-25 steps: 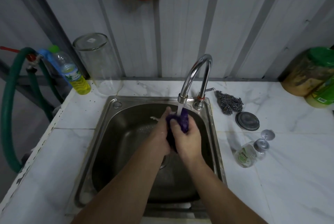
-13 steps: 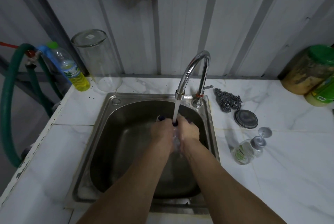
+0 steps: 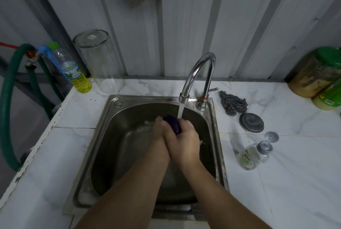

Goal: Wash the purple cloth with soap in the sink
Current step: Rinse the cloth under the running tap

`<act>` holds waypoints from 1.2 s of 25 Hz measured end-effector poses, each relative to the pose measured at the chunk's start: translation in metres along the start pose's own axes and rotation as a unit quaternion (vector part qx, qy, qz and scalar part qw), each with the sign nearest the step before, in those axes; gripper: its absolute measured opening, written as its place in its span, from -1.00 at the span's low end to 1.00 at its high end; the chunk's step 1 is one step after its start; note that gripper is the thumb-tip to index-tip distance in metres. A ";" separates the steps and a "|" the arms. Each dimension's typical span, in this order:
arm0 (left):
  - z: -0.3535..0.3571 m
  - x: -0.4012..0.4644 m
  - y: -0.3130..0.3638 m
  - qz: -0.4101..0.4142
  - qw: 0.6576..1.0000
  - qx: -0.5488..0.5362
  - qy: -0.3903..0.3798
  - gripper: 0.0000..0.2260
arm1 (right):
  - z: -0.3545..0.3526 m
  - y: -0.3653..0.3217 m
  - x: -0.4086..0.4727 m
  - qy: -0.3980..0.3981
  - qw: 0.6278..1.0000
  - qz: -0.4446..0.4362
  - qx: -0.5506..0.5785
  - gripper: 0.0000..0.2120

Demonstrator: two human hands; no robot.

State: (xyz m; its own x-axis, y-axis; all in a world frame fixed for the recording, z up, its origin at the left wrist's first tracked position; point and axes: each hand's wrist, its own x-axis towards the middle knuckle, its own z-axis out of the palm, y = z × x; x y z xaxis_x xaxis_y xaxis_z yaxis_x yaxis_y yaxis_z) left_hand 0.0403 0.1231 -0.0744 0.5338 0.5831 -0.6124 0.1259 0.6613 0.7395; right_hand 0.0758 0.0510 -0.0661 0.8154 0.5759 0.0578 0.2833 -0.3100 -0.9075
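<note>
Both hands are over the sink (image 3: pixel 103 136), pressed together around the cloth (image 3: pixel 173 124), which is balled up between them directly below the tap (image 3: pixel 198 73). The left hand (image 3: pixel 160 132) cups the cloth from the left; the right hand (image 3: pixel 181 140) wraps it from the right and partly overlaps the left. Only a dark purple bulge of the cloth shows above the fingers; the rest is hidden in the grip. Water (image 3: pixel 180 110) runs in a steady stream from the spout and lands at the right edge of the cloth, against the right hand. No lather can be made out, so whether soap is on the cloth cannot be told. Judgement: the step in hand is rubbing or rinsing the cloth under the stream. To do it well, the bundle should be loosened and turned so the water reaches the inner folds, not only the exposed top; a tight ball will hold soap and dirt in its core. The hands should stay low in the basin, since the stream hits near the knuckles and is likely to splash onto the counter (image 3: pixel 276 173). The soap bottle (image 3: pixel 248 156) lies on its side on the counter to the right of the sink, within reach if more is needed. The scourer (image 3: pixel 233 104) and lid (image 3: pixel 251 122) lie beyond it, well apart from the work.
</note>
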 end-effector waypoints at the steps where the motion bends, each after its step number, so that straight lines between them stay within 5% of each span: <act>1: 0.006 0.001 0.003 0.022 0.999 0.024 -0.002 -0.69 | -0.002 0.000 0.012 -0.004 0.999 0.031 0.004 -0.56; 5: 0.033 -0.001 0.008 -0.087 0.994 -0.015 0.064 -0.62 | -0.006 0.023 0.055 0.006 0.979 0.192 0.069 -0.69; 9: 0.026 0.005 0.002 -0.089 0.990 -0.074 0.078 -0.61 | -0.004 0.028 0.061 -0.017 0.934 0.349 0.078 -0.41; 13: 0.017 0.014 0.017 -0.083 0.982 -0.126 0.114 -0.58 | -0.013 0.017 0.014 -0.008 0.950 0.205 0.237 -0.73; 15: 0.004 0.017 0.018 -0.095 0.982 -0.099 0.126 -0.53 | -0.009 0.011 -0.016 -0.039 0.971 0.110 0.210 -0.79; 17: -0.009 0.002 0.000 -0.054 0.996 -0.038 0.058 -0.55 | 0.002 0.001 -0.027 -0.027 0.991 0.083 0.104 -0.87; 21: 0.013 0.001 0.005 -0.076 0.982 -0.172 0.017 -0.77 | 0.008 -0.007 0.005 0.021 0.994 0.105 -0.024 -0.51; 25: 0.032 0.011 0.016 -0.063 0.993 -0.026 0.095 -0.80 | -0.001 0.024 0.060 -0.002 0.976 0.217 -0.022 -0.61; 30: 0.021 0.006 0.010 -0.097 0.989 -0.055 0.094 -0.66 | -0.007 0.050 0.064 -0.002 0.957 0.287 -0.030 -0.44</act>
State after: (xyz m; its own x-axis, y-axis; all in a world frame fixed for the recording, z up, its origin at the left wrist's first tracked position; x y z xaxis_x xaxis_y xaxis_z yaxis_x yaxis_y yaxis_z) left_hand 0.0622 0.1234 -0.0648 0.3427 0.5108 -0.7885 0.1144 0.8104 0.5746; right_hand 0.1453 0.0675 -0.1047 0.8436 0.2999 -0.4453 -0.1828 -0.6194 -0.7635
